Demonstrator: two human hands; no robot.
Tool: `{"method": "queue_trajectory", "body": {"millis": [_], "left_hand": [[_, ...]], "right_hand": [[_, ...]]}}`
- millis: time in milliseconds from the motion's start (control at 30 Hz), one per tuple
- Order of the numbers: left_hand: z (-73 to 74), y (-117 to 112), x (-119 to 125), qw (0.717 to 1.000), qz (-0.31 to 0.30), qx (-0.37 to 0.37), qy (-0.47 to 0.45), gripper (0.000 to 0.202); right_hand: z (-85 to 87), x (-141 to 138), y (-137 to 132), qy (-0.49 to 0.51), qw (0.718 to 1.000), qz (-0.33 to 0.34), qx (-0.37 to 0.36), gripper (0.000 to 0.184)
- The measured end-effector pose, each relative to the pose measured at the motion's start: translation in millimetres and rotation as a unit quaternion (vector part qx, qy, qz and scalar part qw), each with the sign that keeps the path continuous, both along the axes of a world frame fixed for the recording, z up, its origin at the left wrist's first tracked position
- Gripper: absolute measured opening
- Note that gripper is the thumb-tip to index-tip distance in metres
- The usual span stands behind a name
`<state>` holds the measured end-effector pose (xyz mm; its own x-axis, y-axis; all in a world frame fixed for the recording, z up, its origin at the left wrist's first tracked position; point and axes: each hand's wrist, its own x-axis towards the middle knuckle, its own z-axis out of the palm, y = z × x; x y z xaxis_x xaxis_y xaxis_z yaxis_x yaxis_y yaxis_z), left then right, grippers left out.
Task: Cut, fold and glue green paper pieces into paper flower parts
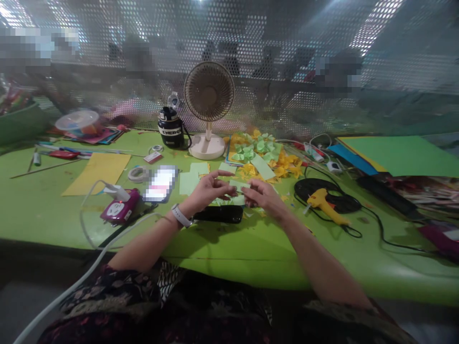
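Between my two hands is a small piece of light green paper, held over the middle of the table. My left hand pinches its left side with thumb and finger, the other fingers partly spread. On the paper's right side my right hand is closed with its fingertips. Just below the hands lies a dark glossy oblong object. Behind them is a heap of folded green paper pieces with yellow ones around it. Pale green paper sheets lie left of my left hand.
A fan and a black bottle stand at the back. A yellow glue gun with black cable lies right. At left are a phone, a purple extension socket, a tape roll and yellow paper. Coloured sheets lie far right.
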<state>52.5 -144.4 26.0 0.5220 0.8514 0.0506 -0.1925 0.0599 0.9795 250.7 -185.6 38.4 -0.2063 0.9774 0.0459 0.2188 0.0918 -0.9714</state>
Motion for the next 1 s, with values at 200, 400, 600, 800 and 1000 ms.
{"method": "queue_trajectory", "body": {"millis": [200, 400, 600, 800, 1000], "left_hand": [[-4.4, 2, 1, 1.000, -0.011, 0.025, 0.005, 0.055], [1.5, 9, -6, 1.000, 0.007, -0.016, 0.003, 0.052], [5.8, 13, -13, 1.000, 0.000, 0.004, 0.018, 0.049], [0.8, 10, -8, 0.999, -0.032, 0.016, 0.022, 0.050], [0.5, 6, -2, 0.998, 0.058, -0.022, -0.028, 0.050]], "right_hand": [[-1.6, -5, 0, 0.045, 0.997, 0.019, -0.056, 0.033], [0.7, 2, 3, 0.057, 0.996, 0.012, -0.065, 0.027], [4.2, 11, 7, 0.042, 0.998, -0.028, -0.023, 0.030], [1.5, 2, 2, 0.022, 1.000, 0.002, -0.011, 0.032], [-1.8, -5, 0, 0.048, 0.999, 0.015, -0.002, 0.033]]}}
